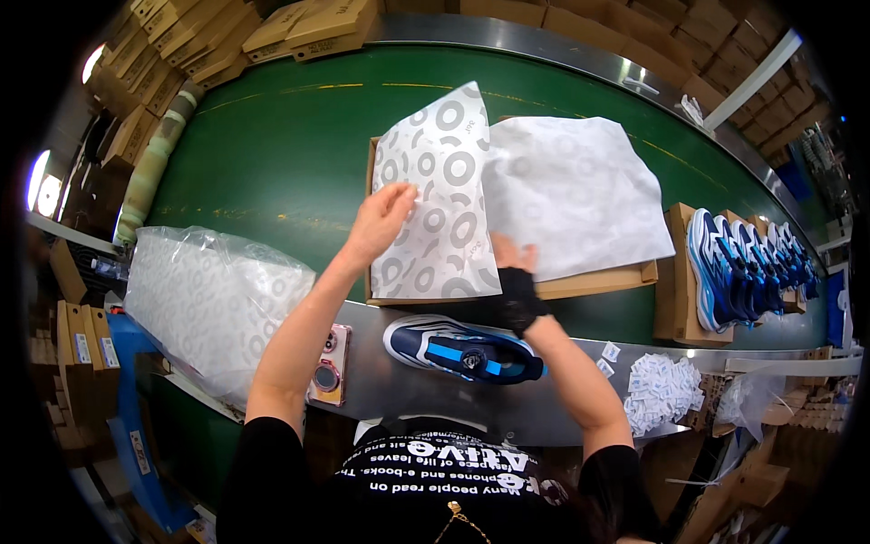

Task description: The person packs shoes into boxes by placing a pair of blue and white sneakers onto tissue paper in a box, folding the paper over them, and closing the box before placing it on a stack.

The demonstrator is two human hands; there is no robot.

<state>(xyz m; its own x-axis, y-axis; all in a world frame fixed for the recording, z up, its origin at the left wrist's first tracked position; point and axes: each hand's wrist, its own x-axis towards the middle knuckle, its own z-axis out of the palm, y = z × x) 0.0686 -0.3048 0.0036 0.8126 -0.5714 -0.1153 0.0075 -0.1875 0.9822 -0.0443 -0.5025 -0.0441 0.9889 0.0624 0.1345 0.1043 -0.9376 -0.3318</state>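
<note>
A shoebox [594,283] lies on the green surface, lined with printed tissue paper. The paper's left flap [438,195], patterned with grey rings, stands raised, while its paler right part [580,195] spreads over the box. My left hand [382,222] has its fingers closed at the left flap. With fingers apart, my right hand [515,258], which wears a black wrist covering, reaches into the middle of the paper; its fingertips are partly hidden. Just in front of the box, a navy, white and light-blue sports shoe [462,349] rests on the metal edge, apart from both hands.
Plastic-wrapped printed paper [213,304] lies at left, by a phone [329,367]. Small white packets [663,390] are heaped at right. Several similar shoes [711,272] line up beyond them on cartons. Flat shoeboxes [331,27] are stacked at the far left.
</note>
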